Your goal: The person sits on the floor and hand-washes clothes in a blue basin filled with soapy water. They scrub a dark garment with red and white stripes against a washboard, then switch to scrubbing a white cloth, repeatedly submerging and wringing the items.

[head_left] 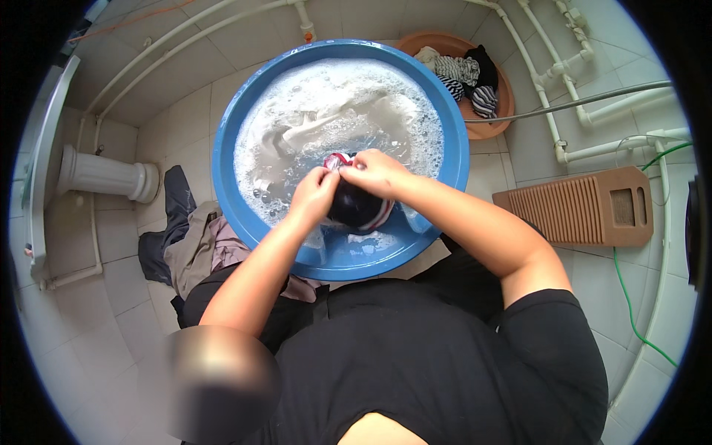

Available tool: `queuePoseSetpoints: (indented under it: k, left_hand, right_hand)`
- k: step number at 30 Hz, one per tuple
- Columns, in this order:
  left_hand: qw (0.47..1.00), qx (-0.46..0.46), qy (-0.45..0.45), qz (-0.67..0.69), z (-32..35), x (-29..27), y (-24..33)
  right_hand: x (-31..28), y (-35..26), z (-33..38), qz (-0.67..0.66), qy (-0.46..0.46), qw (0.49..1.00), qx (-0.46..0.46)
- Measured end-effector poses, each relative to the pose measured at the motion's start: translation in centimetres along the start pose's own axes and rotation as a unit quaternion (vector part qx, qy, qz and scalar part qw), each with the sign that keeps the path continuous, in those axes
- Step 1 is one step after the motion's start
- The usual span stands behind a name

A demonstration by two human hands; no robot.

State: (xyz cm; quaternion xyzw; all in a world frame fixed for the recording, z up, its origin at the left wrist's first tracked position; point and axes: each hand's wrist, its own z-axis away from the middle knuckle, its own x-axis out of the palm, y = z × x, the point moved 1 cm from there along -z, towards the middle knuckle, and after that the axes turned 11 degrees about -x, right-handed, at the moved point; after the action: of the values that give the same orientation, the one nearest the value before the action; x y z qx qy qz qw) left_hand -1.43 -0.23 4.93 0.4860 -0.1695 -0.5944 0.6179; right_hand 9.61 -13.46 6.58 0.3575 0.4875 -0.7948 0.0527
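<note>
A large round blue basin [226,141] holds cloudy water topped with white suds [297,89]. Pale wet cloth [315,130] floats in it. Over the basin's near part, my left hand [310,194] and my right hand [377,175] come together with fingers pinched closed. Between them is a dark, wet-looking, rounded piece of clothing [357,206] with red and white edging. Both hands grip its red and white upper edge; its exact kind I cannot make out.
A brown ribbed washboard [552,211] stands at the right. Behind the basin, an orange-brown tub [504,104] holds striped and black clothes [460,72]. More clothes [189,241] lie on the tiles at left, near a white pedestal [107,174]. A grey hose [571,101] and white pipes [545,104] run at right.
</note>
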Motion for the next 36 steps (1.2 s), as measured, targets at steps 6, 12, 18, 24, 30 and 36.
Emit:
queuePoseSetpoints:
  k: [6,12,18,24,30,36]
  left_hand:
    - [0.948,0.274,0.139,-0.079,4.6,3.4,-1.0]
    - [0.889,0.104,0.301,-0.329,-3.7,2.2,-0.7]
    - [0.997,0.071,0.020,0.028,-0.9,0.0,-2.2]
    - [0.951,0.224,0.176,-0.120,6.0,3.4,0.1]
    - [0.953,0.075,0.162,-0.244,-1.7,1.6,0.7]
    - [0.975,0.163,0.112,-0.096,2.2,1.6,-1.2]
  right_hand:
    - [2.7,-1.4,6.0,0.048,0.199,0.943,-0.264]
    - [2.3,-0.2,-2.4,0.200,0.273,0.941,-0.021]
    - [0.1,-1.4,0.1,0.004,0.009,0.999,-0.036]
    - [3.0,-1.5,6.7,0.058,0.253,0.922,-0.287]
    - [2.1,0.0,-0.6,0.030,0.161,0.987,-0.004]
    - [-0.4,-2.5,3.4,-0.007,-0.004,0.999,0.053]
